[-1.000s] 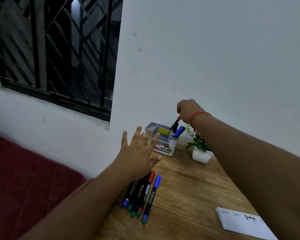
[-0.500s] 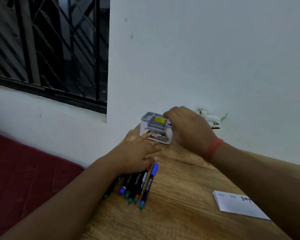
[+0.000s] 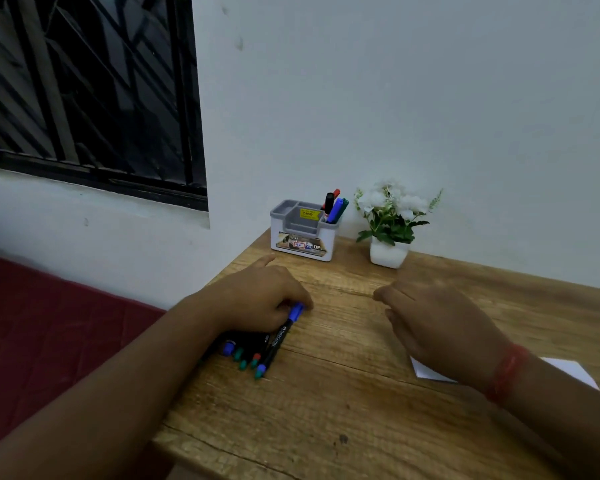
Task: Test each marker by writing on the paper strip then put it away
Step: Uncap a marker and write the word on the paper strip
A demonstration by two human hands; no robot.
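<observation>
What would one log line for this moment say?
left hand: on blue-capped marker | right hand: empty, above table | organizer: holds markers | paper strip: under right wrist

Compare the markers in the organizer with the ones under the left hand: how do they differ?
The markers in the organizer stand tilted in its right compartment, untouched; the markers on the table lie flat side by side, with the left hand resting on them. The first group is fewer; the second has more. Both have dark barrels and coloured caps.

Organizer (image 3: 303,233) sticker reads perhaps "49.00"; label shows "OP".
</observation>
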